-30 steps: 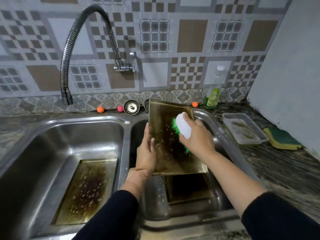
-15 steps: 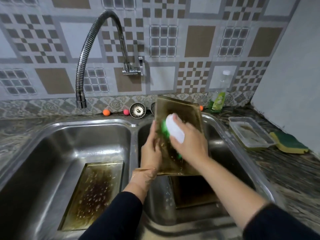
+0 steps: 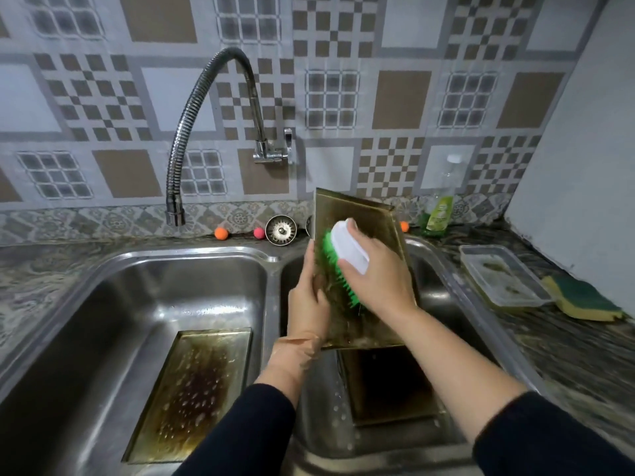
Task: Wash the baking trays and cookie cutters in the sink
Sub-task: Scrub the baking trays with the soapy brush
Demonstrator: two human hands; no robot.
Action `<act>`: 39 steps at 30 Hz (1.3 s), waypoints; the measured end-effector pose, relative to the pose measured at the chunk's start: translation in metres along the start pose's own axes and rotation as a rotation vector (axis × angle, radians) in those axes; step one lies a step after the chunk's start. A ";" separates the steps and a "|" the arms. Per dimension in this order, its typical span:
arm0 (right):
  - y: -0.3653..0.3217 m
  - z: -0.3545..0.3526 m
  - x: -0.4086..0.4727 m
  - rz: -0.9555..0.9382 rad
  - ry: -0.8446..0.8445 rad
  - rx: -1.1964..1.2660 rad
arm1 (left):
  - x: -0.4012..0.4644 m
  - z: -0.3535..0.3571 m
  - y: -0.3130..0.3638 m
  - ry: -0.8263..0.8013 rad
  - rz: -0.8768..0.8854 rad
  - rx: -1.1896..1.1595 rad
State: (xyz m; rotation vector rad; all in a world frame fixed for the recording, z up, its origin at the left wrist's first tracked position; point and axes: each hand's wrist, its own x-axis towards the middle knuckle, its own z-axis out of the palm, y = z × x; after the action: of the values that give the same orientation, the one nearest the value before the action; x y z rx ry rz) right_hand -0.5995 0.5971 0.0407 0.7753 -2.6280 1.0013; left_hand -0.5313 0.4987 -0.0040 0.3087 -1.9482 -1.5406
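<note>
The baking tray point(image 3: 364, 214) is held nearly upright over the right basin of the sink point(image 3: 192, 255), long axis running 12 to 6 o'clock. Its left edge is gripped by the left hand point(image 3: 307, 304). At 3 o'clock of that hand, the brush point(image 3: 343, 259) is clasped in the right hand point(image 3: 378, 276), bristles pressed to the tray's face.

L hand point(image 3: 307, 305) grip curled w/ thumb forward; R hand point(image 3: 376, 276) grip clamped, both forearms raised.

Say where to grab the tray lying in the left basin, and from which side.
Probably the far short rim of the tray, coming down from above. It lies flat on the floor of the left basin with its greasy face up, so only the raised rim offers a pinch. The far edge has bare basin floor beyond it.
</note>
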 end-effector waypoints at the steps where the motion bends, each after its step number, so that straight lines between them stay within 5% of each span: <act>1: 0.001 -0.008 0.023 0.037 0.030 -0.001 | -0.001 0.007 0.003 -0.013 0.015 0.012; 4: 0.010 -0.025 0.055 0.093 0.097 0.053 | 0.000 0.018 0.012 -0.020 0.024 0.002; 9: 0.031 -0.003 -0.031 0.085 -0.037 0.165 | 0.006 -0.001 0.011 0.110 -0.013 0.053; 15: 0.037 -0.023 -0.005 0.149 -0.027 0.430 | -0.010 -0.001 0.009 0.024 -0.024 0.429; 26: 0.003 -0.041 0.044 0.268 0.049 0.137 | -0.043 0.041 0.010 -0.035 0.258 1.088; 32: 0.019 -0.031 0.031 0.462 0.155 0.041 | -0.053 0.049 0.019 -0.082 0.363 1.161; 39: 0.027 -0.048 0.031 0.473 0.122 0.269 | -0.056 0.057 0.022 -0.156 0.283 0.990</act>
State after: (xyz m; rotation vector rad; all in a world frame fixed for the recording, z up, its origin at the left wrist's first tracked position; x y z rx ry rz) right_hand -0.6392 0.6332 0.0733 0.1196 -2.6547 1.4917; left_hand -0.5175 0.5801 -0.0085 0.2920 -2.6172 -0.3379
